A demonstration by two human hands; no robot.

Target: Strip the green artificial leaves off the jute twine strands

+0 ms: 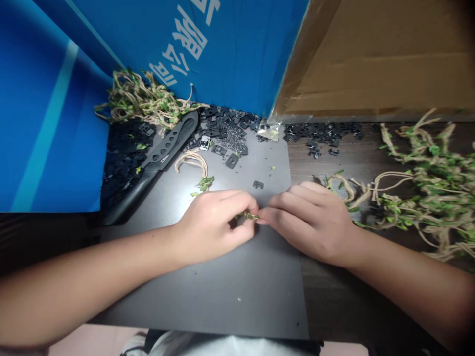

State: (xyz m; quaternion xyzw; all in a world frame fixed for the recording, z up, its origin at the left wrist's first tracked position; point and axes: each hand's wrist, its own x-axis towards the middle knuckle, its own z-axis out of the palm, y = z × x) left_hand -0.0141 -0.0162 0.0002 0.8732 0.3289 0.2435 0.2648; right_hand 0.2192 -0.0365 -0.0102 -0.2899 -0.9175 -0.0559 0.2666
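Head: sprig (248,215) between left grip (211,227), right grip (308,222)

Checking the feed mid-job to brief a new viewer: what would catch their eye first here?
The left hand and right hand meet at centre around a small leafy sprig. A tangle of jute vine with green leaves sprawls at right. Behind, a bright blue printed panel rises, with a black holed knife lying before it at upper left.
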